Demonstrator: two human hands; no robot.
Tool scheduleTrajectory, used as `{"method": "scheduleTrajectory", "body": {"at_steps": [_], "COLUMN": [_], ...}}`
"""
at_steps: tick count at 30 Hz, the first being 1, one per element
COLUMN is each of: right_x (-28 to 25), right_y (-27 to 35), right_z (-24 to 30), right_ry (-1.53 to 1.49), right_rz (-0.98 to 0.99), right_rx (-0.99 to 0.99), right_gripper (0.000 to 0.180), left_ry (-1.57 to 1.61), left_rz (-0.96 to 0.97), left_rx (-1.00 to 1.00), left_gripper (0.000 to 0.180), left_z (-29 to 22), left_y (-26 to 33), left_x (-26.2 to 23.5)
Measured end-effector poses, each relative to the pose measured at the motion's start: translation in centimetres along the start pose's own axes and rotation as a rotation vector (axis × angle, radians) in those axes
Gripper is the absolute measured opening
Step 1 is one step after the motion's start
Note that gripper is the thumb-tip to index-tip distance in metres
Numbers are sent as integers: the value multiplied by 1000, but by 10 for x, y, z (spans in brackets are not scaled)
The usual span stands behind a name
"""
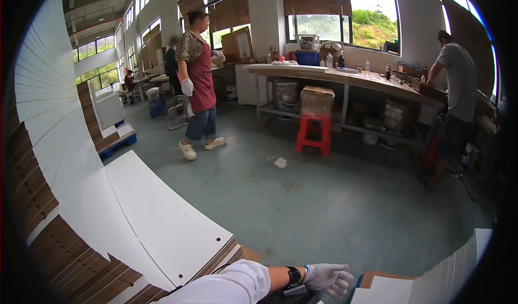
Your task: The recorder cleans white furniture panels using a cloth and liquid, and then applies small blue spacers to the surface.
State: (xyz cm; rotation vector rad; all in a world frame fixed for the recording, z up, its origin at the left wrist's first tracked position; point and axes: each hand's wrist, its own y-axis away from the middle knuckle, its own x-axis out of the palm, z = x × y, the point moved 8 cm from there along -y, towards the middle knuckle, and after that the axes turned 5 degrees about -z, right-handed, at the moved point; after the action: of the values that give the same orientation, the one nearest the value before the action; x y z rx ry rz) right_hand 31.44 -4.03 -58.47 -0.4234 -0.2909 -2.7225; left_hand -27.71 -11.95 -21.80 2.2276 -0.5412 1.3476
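My left hand [328, 278], in a pale knitted glove, reaches across the lower edge from a white sleeve, with a black watch [293, 275] on the wrist. Its fingers are loosely bent and apart, and nothing shows between them. Just right of it are the white panels [386, 289] of a lower-right stack, with a brown edge; I cannot see the hand touching them. Left of my arm lies a stack of white boards [162, 217] with small drilled holes. My right hand is outside the picture.
More white panels with brown edges [70, 142] stand along the left. A person in a red apron [199, 77] walks on the green floor [302, 207]. Another person [458, 83] bends over a long workbench [345, 77]. A red stool [314, 134] bears a cardboard box [317, 100].
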Motion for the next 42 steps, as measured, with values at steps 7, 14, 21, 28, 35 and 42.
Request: {"method": "scheduleTrajectory", "body": {"at_steps": [7, 14, 21, 28, 35, 42], "right_x": [54, 76, 89, 107, 136, 143], "right_y": [-11, 17, 52, 47, 46, 62], "right_z": [56, 91, 98, 123, 138, 149], "right_ry": [-1, -28, -96, -130, -9, 2], "right_rz": [-400, -488, -539, -653, -641, -661], "right_rx": [351, 445, 570, 404, 574, 617], "right_gripper": [15, 14, 15, 14, 17, 19], "left_ry": [-87, -92, -88, -45, -16, -1], "left_rz": [-24, 10, -7, -31, -23, -1], "left_rx": [-103, -105, -118, -112, -124, -120], "left_gripper": [59, 57, 55, 55, 57, 59], "left_z": [19, 18, 20, 19, 21, 20], "left_y": [-27, -26, -29, -29, -31, -32], "left_x": [7, 10, 13, 11, 7, 7]}}
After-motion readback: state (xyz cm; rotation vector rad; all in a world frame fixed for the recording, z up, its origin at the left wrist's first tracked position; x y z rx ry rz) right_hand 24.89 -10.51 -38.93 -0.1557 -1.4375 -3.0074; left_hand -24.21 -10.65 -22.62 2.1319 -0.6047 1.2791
